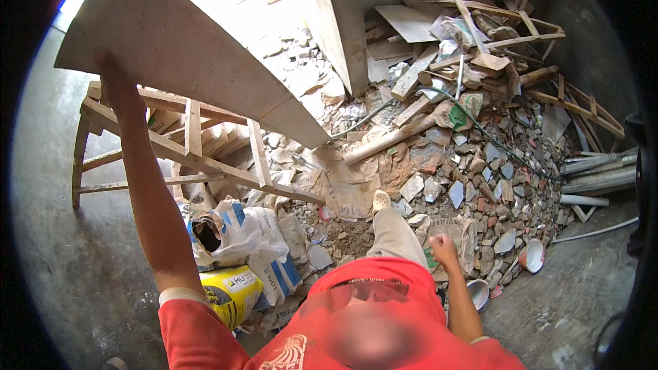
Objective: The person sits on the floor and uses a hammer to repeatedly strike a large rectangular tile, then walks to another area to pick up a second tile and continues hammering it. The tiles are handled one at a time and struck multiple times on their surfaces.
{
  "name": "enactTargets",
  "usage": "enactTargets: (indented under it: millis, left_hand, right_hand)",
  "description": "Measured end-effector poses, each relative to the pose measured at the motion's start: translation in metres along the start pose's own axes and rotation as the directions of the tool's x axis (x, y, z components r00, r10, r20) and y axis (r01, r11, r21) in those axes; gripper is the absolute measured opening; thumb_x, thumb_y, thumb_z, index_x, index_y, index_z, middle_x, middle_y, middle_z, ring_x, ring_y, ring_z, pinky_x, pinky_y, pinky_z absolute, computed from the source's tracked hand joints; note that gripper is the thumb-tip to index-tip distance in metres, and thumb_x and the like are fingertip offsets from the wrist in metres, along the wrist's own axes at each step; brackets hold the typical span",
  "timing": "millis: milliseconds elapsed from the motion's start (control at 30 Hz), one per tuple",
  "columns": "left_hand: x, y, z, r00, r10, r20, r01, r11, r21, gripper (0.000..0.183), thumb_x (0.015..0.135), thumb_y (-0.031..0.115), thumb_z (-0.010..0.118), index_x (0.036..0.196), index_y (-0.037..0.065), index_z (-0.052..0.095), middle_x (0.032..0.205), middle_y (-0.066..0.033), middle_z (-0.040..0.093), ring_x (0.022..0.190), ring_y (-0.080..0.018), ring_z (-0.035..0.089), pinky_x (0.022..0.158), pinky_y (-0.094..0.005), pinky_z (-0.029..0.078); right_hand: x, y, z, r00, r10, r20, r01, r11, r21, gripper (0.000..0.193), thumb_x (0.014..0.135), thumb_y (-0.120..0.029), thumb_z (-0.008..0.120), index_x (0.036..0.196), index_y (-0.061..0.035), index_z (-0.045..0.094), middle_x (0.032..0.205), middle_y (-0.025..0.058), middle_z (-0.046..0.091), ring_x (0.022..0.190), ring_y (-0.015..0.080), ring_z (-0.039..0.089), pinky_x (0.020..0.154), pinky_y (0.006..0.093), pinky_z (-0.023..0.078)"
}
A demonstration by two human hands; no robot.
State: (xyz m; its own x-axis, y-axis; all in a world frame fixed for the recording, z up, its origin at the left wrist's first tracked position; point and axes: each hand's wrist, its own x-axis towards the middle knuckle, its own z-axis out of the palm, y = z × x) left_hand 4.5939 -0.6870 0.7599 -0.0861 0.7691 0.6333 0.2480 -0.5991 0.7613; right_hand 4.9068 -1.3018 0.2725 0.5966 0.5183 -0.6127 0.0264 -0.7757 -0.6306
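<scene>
My left arm reaches up and forward to a large flat grey-beige board (185, 48). My left hand (118, 81) is at the board's lower edge and seems to grip it, though the fingers are dark and blurred against it. The board slants down to the right, its narrow far end low over the rubble. My right hand (444, 247) hangs by my right side with the fingers curled in, and nothing shows in it. Below the board stands a wooden sawhorse-like frame (192, 154).
Broken tile and brick rubble (480, 185) covers the floor ahead, under my clog (381, 200). Scrap wood (473, 48) is heaped at the back right. Sacks (257, 236) lie at left, a bowl (532, 255) at right. A pillar (343, 20) rises ahead; a hose (480, 130) crosses the rubble.
</scene>
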Motion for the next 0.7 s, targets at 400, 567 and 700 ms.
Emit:
enactTargets:
  millis: [400, 567, 700]
  left_hand:
    - [0.114, -0.189, 0.091, 0.983, -0.165, 0.079, 0.18, 0.949, -0.26, 0.085, 0.089, 0.053, 0.07, 0.146, -0.003, 0.039, 0.142, -0.0145, 0.05, 0.128, -0.0271, 0.048, 0.112, -0.0418, 0.033]
    - [0.208, -0.272, 0.117, 0.994, -0.103, -0.027, 0.084, 0.917, -0.389, 0.066, 0.092, 0.046, 0.071, 0.135, -0.001, 0.053, 0.126, -0.0115, 0.062, 0.111, -0.0214, 0.058, 0.095, -0.0334, 0.045]
    - [0.32, -0.33, 0.081, 0.748, 0.66, 0.077, -0.587, 0.602, 0.542, 0.064, 0.088, 0.026, 0.07, 0.142, -0.001, 0.048, 0.126, -0.0165, 0.064, 0.103, -0.0291, 0.065, 0.091, -0.0361, 0.052]
  right_hand:
    - [0.218, -0.275, -0.03, 0.999, -0.034, -0.016, 0.035, 0.997, 0.071, 0.039, 0.092, -0.032, 0.065, 0.114, 0.0003, 0.06, 0.09, 0.0096, 0.068, 0.062, 0.0151, 0.066, 0.048, 0.0294, 0.053]
    - [0.305, -0.313, 0.033, 0.997, 0.057, -0.044, -0.051, 0.99, 0.131, 0.035, 0.093, -0.03, 0.063, 0.113, -0.0023, 0.061, 0.086, 0.0078, 0.066, 0.061, 0.0162, 0.067, 0.048, 0.0303, 0.054]
    - [0.31, -0.318, 0.096, 0.966, 0.254, 0.048, -0.259, 0.946, 0.197, 0.027, 0.094, -0.03, 0.061, 0.107, -0.0064, 0.061, 0.084, 0.0087, 0.064, 0.067, 0.0201, 0.067, 0.053, 0.0376, 0.057]
